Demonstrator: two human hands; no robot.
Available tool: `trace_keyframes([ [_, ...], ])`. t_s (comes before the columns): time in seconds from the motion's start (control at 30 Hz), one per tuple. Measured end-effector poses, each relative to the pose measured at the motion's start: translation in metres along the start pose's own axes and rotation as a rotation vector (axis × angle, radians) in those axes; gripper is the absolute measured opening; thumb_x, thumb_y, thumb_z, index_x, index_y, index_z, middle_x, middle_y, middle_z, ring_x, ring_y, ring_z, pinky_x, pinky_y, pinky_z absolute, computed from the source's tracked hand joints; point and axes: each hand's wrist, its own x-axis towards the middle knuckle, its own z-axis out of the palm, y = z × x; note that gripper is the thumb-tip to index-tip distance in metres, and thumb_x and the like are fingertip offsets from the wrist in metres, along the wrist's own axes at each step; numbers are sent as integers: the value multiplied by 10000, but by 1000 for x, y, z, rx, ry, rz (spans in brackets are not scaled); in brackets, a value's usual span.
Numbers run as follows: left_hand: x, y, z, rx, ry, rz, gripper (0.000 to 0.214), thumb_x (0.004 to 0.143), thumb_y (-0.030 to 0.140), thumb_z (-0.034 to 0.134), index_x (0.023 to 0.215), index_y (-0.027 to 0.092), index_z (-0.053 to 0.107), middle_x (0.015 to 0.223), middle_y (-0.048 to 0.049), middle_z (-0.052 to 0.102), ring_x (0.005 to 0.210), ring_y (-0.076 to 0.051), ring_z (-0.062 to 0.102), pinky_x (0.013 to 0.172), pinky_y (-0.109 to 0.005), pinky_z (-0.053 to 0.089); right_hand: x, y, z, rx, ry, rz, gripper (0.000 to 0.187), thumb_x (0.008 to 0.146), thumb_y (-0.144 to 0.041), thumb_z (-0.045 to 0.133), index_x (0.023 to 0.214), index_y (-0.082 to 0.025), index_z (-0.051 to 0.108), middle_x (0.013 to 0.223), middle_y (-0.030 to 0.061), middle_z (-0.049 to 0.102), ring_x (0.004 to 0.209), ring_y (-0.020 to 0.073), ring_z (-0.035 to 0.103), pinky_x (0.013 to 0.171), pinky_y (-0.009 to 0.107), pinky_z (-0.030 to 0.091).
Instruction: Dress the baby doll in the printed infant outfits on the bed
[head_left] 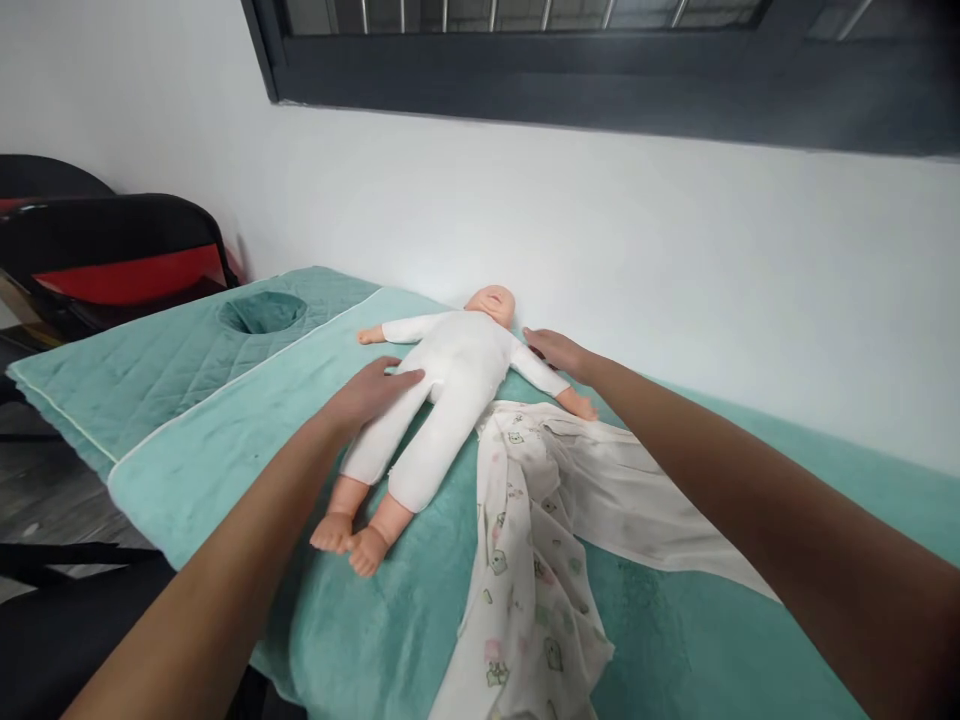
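Note:
A baby doll (pixel 465 360) with a white cloth body and bare plastic head, hands and feet lies on its back, head toward the wall. My left hand (pixel 379 388) rests on the doll's hip and upper thigh, thumb apart from the fingers. On the other side, my right hand (pixel 559 352) is held beside the doll's shoulder and arm, fingers stretched out and partly hidden. Whether it touches the arm I cannot tell. A white baby garment (pixel 525 520) with small printed animals lies spread and wrinkled beside the doll's legs, partly behind my right forearm.
The doll lies on a padded bed with a green cover (pixel 210 440); a quilted section with a round face hole (pixel 262 312) is at the left end. Black and red chairs (pixel 127 265) stand beyond it. A white wall (pixel 675 260) with a dark-framed window (pixel 525 85) borders the bed.

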Motion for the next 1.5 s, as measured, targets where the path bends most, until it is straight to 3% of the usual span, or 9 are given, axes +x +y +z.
trace_keyframes([
  [0.1,-32,23,7,430,137,343,451,803,226,599,1252,187,588,1243,-120,627,1169,-341,570,1001,-434,453,-42,27,-30,-275,-13,68,649,892,-719,305,792,-164,628,864,118,683,834,248,629,806,377,482],
  [0.23,-82,32,39,879,-250,753,645,785,-4,448,1367,268,501,1468,-93,458,1361,-305,399,1100,-512,333,-114,57,-71,-602,-29,144,559,840,-693,436,711,-181,618,844,135,676,846,305,620,783,422,448],
  [0.37,-112,18,82,1013,-502,845,537,727,-26,507,1178,238,632,1543,-111,365,1455,-335,239,1139,-613,200,-176,63,-90,-781,-113,96,439,776,-626,575,846,-202,665,970,129,693,880,315,619,733,386,431],
  [0.6,-156,56,133,911,-408,990,414,682,-65,458,970,167,646,1597,-127,239,1488,-324,140,1153,-627,153,-268,-6,-79,-855,-148,-271,327,932,-513,433,892,-241,609,933,41,678,860,214,594,681,292,345],
  [0.77,-181,93,160,668,-342,940,390,755,24,502,1074,193,649,1361,-132,542,1322,-281,450,1128,-480,301,-338,-67,-87,-887,-7,-619,350,994,-464,349,862,-223,566,872,23,660,735,164,567,603,275,268],
  [1.03,-200,139,167,515,94,708,230,792,99,465,904,192,643,1008,-82,639,949,-231,600,858,-333,459,-393,-49,-108,-579,-28,-222,374,878,-544,542,1072,-229,596,1019,73,678,863,245,619,680,300,411],
  [1.17,-225,163,175,168,-49,561,211,773,164,501,921,153,651,957,-88,673,901,-235,609,824,-333,469,-406,-42,-87,-90,-94,-360,817,707,-540,756,1389,-226,434,1413,108,497,1235,307,517,988,407,436],
  [1.33,-263,180,168,-155,-336,400,234,720,150,552,932,160,650,894,-35,681,883,-217,614,779,-287,477,-408,-45,-57,453,-35,-427,591,797,-353,705,1344,-240,512,1369,56,562,1232,261,547,1039,407,444],
  [1.5,-269,156,152,-339,-427,452,383,776,278,645,1143,173,615,1147,-62,664,1123,-258,585,960,-329,451,-403,-40,-54,728,76,-319,610,704,-233,759,1283,-252,568,1212,36,673,1102,268,630,937,397,520],
])
